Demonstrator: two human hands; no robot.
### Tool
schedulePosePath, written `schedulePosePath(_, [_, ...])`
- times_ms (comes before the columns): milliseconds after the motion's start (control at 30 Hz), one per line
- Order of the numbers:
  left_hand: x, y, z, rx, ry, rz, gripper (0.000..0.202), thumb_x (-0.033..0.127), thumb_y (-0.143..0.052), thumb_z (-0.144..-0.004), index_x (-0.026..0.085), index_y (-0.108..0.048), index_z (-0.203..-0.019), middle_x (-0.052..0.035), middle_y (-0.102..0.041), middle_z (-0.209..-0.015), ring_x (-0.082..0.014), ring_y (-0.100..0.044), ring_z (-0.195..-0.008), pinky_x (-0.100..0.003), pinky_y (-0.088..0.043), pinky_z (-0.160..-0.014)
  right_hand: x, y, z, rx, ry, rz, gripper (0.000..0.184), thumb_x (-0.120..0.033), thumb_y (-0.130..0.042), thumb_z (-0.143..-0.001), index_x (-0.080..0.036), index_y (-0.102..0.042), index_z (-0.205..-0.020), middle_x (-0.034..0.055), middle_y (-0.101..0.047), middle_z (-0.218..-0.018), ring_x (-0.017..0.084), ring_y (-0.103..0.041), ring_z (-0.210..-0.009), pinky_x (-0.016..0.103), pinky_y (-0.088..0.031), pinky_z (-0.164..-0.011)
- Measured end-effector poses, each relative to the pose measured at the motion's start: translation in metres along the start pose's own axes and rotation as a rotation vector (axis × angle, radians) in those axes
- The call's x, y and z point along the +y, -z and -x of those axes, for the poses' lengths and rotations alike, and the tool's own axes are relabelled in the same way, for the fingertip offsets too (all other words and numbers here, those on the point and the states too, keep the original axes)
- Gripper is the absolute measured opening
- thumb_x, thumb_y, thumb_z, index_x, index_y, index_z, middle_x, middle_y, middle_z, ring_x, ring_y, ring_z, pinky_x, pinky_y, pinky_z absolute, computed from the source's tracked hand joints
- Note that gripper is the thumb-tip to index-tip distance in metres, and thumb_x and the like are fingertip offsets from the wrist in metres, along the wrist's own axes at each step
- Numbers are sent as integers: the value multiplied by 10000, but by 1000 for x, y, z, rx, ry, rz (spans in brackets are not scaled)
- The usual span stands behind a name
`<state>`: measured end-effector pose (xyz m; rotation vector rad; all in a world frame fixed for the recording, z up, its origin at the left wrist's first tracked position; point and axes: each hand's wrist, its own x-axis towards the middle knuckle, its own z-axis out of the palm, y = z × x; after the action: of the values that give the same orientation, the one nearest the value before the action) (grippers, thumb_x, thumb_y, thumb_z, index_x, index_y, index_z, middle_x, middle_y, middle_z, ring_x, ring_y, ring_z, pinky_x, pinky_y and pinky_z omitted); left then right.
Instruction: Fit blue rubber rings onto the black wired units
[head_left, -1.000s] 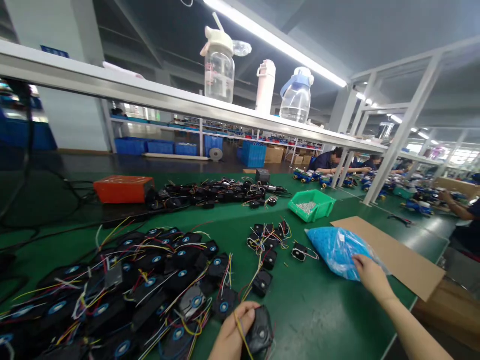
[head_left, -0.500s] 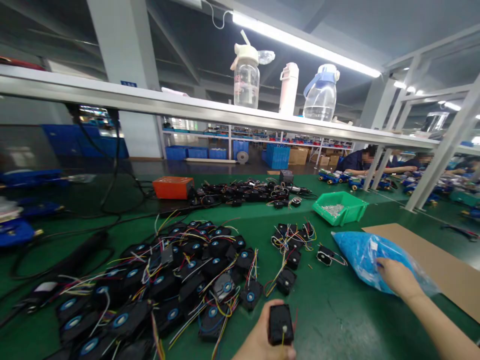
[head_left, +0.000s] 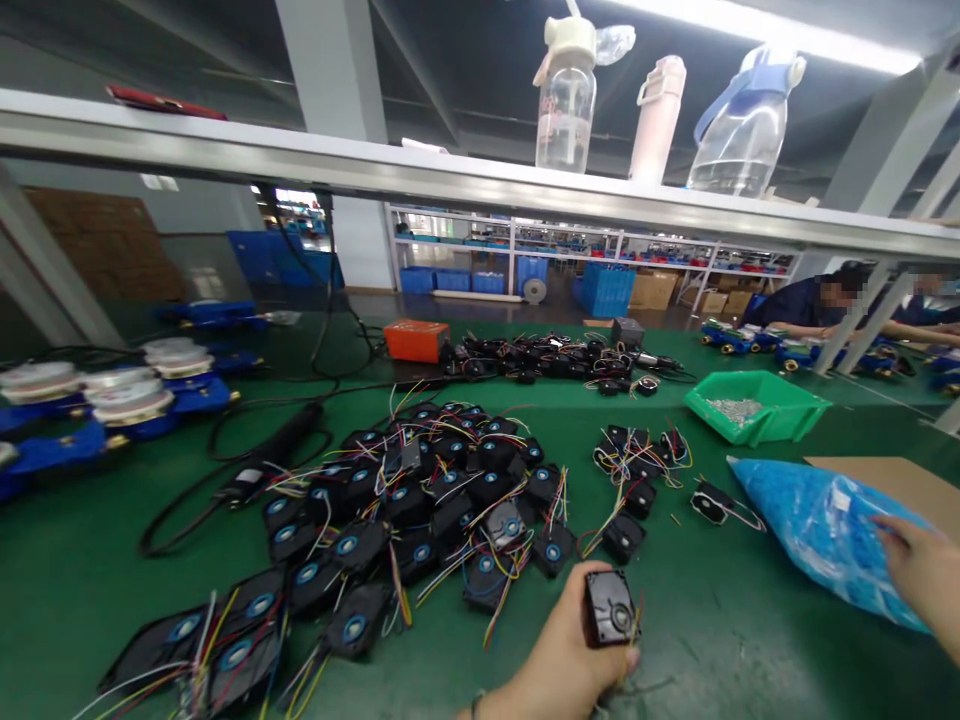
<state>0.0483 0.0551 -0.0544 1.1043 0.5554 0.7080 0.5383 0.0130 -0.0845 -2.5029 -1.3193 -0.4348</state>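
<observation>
I saw the person's left hand stretched forward, low over the green table, with its fingers and thumb clamped around a black module, to the right of the pile of similar modules. The right hand was extended at the far right, its fingertips against the blue bag; whether they pinched it, I could not tell.
</observation>
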Motion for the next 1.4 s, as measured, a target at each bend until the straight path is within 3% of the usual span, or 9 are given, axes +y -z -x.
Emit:
schedulePosePath(100, [6, 3, 2, 36, -66, -92, 566, 106, -661, -622, 215, -362, -1090, 13, -480, -861, -124, -468, -750, -225, -340, -633, -48, 43, 17, 170, -15, -70, 441, -511, -303, -775, -282, -608, -996, 199, -631, -925, 381, -593, -718, 489, -437, -533])
schedulePosePath(200, [16, 2, 1, 114, -109, -166, 548, 118, -650, -653, 209, -357, -1107, 10, -474, -864, -132, -452, -777, -240, -347, -681, -133, 76, 45, 89, 189, -486, 370, -469, -348, -821, -259, -578, -1021, 164, -621, -981, 346, -589, -849, 467, -477, -685])
schedulePosePath(333, [25, -4, -2, 153, -92, -179, 590, 171, -675, -659, 207, -323, -1131, -9, -472, -902, -154, -450, -821, -256, -355, -711, -239, 73, 84, -190, 542, -624, 240, -343, -399, -866, -261, -612, -940, 20, -645, -926, 213, -607, -859, 326, -493, -789])
schedulePosePath(433, [24, -3, 1, 109, -68, -171, 589, 243, -697, -664, 202, -331, -1124, 3, -454, -877, -135, -423, -766, -244, -342, -672, -275, 60, 105, -351, 747, -665, 191, -208, -441, -859, -241, -625, -900, 13, -637, -823, 184, -602, -787, 291, -491, -724])
schedulePosePath(567, [20, 12, 11, 0, -7, -155, 560, 296, -713, -674, 199, -370, -1105, 16, -448, -856, -124, -422, -757, -242, -332, -670, -285, 52, 118, -408, 840, -695, 191, -166, -450, -865, -227, -626, -906, 35, -611, -817, 191, -579, -788, 307, -476, -728])
schedulePosePath(733, [21, 21, 9, 75, 83, -93, 638, 280, -716, -689, 238, -298, -1169, -6, -479, -928, -135, -494, -788, -270, -365, -696, -281, 42, 112, -419, 815, -777, 206, -202, -445, -894, -222, -585, -1043, 51, -609, -891, 193, -565, -837, 323, -476, -759])
schedulePosePath(833, [24, 20, 3, 43, 104, -67, 644, 286, -717, -691, 232, -294, -1174, -28, -491, -961, -156, -525, -820, -297, -385, -727, -278, 40, 103, -426, 783, -818, 178, -230, -497, -881, -238, -591, -1032, 36, -627, -913, 190, -568, -864, 324, -470, -779])
schedulePosePath(1267, [22, 17, 4, -37, 71, -98, 647, 326, -702, -702, 215, -284, -1183, -43, -493, -986, -213, -528, -920, -362, -381, -811, -266, 54, 96, -477, 717, -906, 176, -239, -484, -890, -246, -643, -967, 14, -660, -895, 169, -582, -867, 303, -468, -778])
schedulePosePath(1400, [18, 12, 7, -18, 34, -148, 630, 274, -680, -724, 218, -267, -1197, -45, -474, -1014, -198, -512, -920, -339, -400, -789, -273, 77, 106, -489, 607, -1062, 183, -266, -488, -889, -247, -615, -1019, 16, -648, -964, 165, -595, -872, 291, -472, -772])
